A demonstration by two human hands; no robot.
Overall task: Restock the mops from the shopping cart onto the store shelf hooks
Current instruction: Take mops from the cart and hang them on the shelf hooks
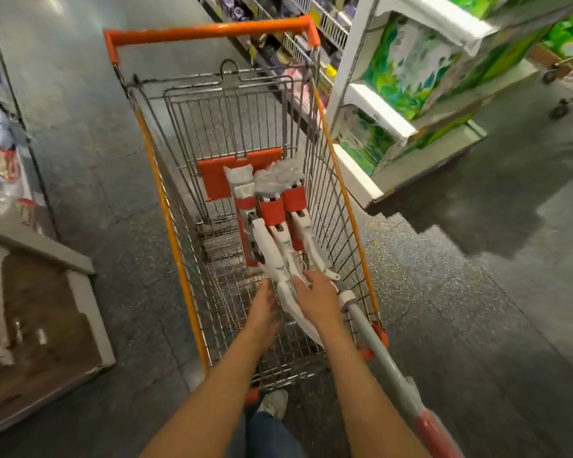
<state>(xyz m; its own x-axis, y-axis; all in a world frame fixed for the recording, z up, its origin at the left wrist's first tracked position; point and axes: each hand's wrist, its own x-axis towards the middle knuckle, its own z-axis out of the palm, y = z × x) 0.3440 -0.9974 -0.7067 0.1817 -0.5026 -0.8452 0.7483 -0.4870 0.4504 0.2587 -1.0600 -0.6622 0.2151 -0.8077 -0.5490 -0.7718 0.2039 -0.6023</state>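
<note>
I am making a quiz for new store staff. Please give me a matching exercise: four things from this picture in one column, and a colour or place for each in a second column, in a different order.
Things:
1. cart handle
2. mops
3. right hand
4. mop pole

Colour or place:
A. sticks out over the near end of the cart
B. orange
C. lie inside the cart
D. rests on the white mop parts

Pairs: 1-B, 2-C, 3-D, 4-A

Mop handle (407, 388) cut off at bottom edge; left hand (263, 312) fingertips blurred.
</note>
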